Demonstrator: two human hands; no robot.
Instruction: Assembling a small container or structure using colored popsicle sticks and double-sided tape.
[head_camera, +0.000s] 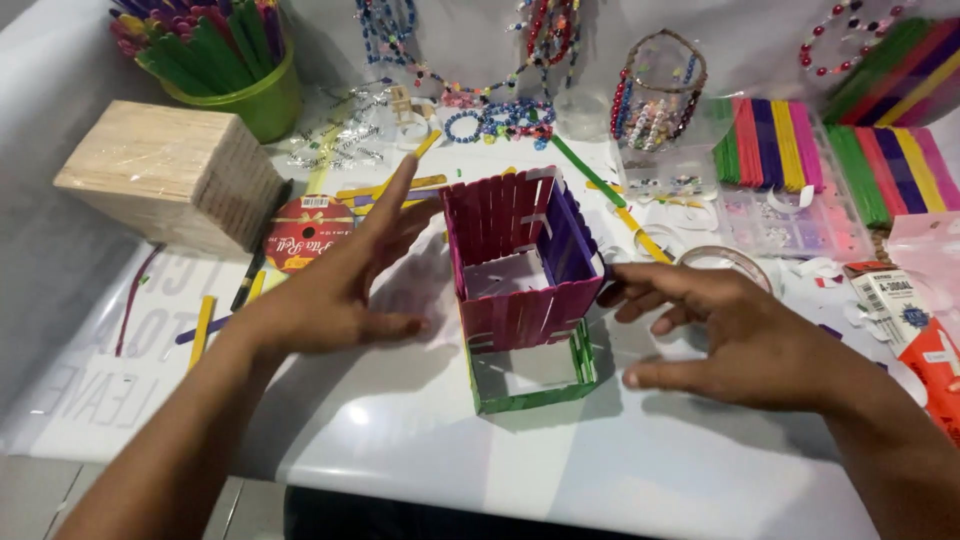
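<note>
Far left, pale wooden block (170, 172) and green cup (255, 95) crammed with coloured sticks. Left hand (335, 285) spread flat, fingers apart, beside square stick-built box (520, 262), magenta and purple over green, mouth upward, mid-counter (560, 470). Right hand (730, 335) splayed, fingertips touching box's right wall, gripping nothing.

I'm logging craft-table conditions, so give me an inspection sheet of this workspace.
Surface: white glossy table.
Job's things: open box of pink and purple craft sticks, resting partly on a low green craft-stick frame.
Clutter: green cup of coloured sticks, plain wooden stick block, bead strings, sorted stick bundles, red ribbon roll.
Grippers: left hand open beside the box; right hand open, fingertips near its right wall.
Cables: nothing seen.
Surroundings: nothing seen.
</note>
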